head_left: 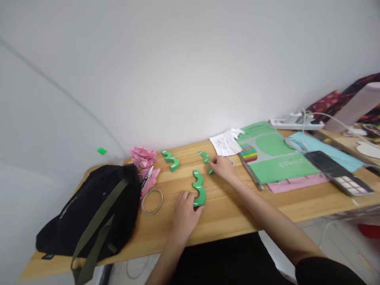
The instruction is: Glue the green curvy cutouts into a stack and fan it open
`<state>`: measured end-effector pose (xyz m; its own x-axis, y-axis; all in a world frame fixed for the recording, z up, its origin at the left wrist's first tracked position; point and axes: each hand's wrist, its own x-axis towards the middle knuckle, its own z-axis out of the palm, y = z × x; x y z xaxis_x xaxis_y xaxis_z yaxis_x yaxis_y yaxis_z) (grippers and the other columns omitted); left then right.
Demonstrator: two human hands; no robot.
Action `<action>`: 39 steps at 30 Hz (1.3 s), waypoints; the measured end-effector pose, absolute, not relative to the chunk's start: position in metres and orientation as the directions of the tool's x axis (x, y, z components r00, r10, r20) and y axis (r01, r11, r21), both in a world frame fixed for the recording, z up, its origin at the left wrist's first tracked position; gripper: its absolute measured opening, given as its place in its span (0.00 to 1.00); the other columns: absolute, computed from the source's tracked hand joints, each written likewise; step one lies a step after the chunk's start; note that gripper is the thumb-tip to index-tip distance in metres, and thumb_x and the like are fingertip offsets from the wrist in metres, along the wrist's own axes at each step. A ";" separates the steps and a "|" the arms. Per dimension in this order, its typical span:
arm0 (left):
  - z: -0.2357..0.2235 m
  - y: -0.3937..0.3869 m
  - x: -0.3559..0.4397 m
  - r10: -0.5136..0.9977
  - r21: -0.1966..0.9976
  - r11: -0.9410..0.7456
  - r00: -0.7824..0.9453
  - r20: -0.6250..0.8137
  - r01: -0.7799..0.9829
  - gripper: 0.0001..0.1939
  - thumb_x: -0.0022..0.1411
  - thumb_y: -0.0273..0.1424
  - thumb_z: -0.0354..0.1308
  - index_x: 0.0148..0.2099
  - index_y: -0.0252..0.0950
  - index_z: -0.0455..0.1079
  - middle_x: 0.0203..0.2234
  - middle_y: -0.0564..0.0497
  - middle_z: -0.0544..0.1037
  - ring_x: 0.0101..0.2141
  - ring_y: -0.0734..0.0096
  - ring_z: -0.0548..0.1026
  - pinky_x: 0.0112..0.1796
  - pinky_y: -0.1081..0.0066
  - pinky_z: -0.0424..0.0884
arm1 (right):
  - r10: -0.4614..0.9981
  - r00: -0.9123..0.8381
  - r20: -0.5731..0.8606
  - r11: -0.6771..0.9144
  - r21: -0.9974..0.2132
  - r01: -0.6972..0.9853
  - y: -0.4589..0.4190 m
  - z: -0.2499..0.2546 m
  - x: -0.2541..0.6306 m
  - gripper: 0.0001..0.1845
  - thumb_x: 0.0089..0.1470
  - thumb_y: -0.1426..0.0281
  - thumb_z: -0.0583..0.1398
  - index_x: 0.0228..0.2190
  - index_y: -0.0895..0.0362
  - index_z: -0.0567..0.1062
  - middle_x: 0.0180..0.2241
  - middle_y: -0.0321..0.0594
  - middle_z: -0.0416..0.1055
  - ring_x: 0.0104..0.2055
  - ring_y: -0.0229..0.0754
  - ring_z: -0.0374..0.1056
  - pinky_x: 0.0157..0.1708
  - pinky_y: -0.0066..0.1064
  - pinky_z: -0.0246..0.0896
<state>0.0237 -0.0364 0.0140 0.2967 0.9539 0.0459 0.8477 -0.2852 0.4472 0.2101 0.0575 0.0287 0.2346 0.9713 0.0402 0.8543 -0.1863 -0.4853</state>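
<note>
Three green wavy pieces, each curved like a figure 3 with short white strips on top, lie on the wooden table. My left hand [186, 209] has thumb and fingers around the lower end of the nearest green wavy piece [199, 186]. Farther back, the fingers of my right hand [222, 166] are curled over another green wavy piece [204, 156], covering its right side partly. A third green wavy piece [171, 160] lies to the left, apart from both hands. Beyond my right hand is a white sheet [225, 143] with small white scraps on it.
At the left are a black bag [103, 206], crumpled pink paper [143, 156], a marker [147, 177] and a tape roll [152, 202]. To the right lie a green folder [273, 152], a phone [337, 172], blue paper [323, 148] and a power strip [297, 124]. A wall stands behind.
</note>
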 end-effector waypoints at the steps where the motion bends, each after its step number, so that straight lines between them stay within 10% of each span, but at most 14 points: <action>1: 0.015 -0.034 0.025 0.950 0.451 -0.297 0.309 0.048 0.842 0.11 0.51 0.28 0.67 0.37 0.35 0.71 0.35 0.46 0.75 0.40 0.56 0.73 0.43 0.59 0.69 | 0.967 0.253 0.041 -0.202 -0.484 0.851 0.052 0.029 0.217 0.11 0.54 0.65 0.59 0.25 0.57 0.75 0.26 0.44 0.76 0.28 0.44 0.71 0.22 0.28 0.51; 16: 0.005 -0.017 0.036 0.963 0.753 -0.097 0.253 -0.095 0.651 0.13 0.50 0.35 0.67 0.35 0.34 0.73 0.33 0.49 0.76 0.33 0.67 0.75 0.37 0.65 0.73 | 0.991 0.119 0.057 -0.043 -0.714 0.699 -0.053 0.015 0.207 0.12 0.54 0.67 0.56 0.38 0.59 0.75 0.30 0.39 0.73 0.25 0.37 0.65 0.31 0.30 0.58; 23: 0.005 -0.022 0.022 0.973 0.838 -0.052 0.218 -0.080 0.543 0.16 0.63 0.33 0.53 0.52 0.35 0.66 0.41 0.44 0.78 0.38 0.67 0.78 0.40 0.66 0.75 | 0.995 0.008 0.103 0.074 -0.764 0.641 -0.057 0.007 0.196 0.15 0.57 0.67 0.55 0.44 0.59 0.74 0.34 0.43 0.72 0.31 0.40 0.68 0.34 0.31 0.63; 28: 0.015 -0.029 0.014 0.933 0.582 -0.359 0.302 0.197 0.730 0.30 0.60 0.22 0.47 0.64 0.36 0.53 0.58 0.39 0.65 0.58 0.58 0.66 0.54 0.55 0.66 | 0.992 -0.084 0.090 0.123 -0.664 0.738 -0.049 0.003 0.194 0.17 0.55 0.68 0.57 0.46 0.57 0.73 0.40 0.46 0.70 0.42 0.46 0.69 0.41 0.35 0.65; 32: 0.022 -0.020 0.011 0.811 0.247 -0.581 0.577 0.096 0.776 0.33 0.54 0.18 0.48 0.62 0.37 0.61 0.65 0.42 0.55 0.65 0.50 0.50 0.60 0.48 0.53 | 0.994 -0.106 0.026 0.099 -0.626 0.773 -0.039 0.003 0.193 0.13 0.54 0.70 0.57 0.42 0.58 0.75 0.39 0.46 0.70 0.40 0.45 0.69 0.40 0.35 0.65; 39: 0.023 0.013 0.004 0.687 0.279 -0.680 0.723 -0.080 0.678 0.37 0.46 0.21 0.52 0.62 0.31 0.61 0.66 0.40 0.53 0.66 0.52 0.47 0.63 0.50 0.45 | 0.993 -0.104 -0.051 0.063 -0.520 0.852 0.008 0.013 0.186 0.06 0.56 0.71 0.58 0.34 0.58 0.75 0.34 0.44 0.71 0.37 0.44 0.68 0.35 0.31 0.60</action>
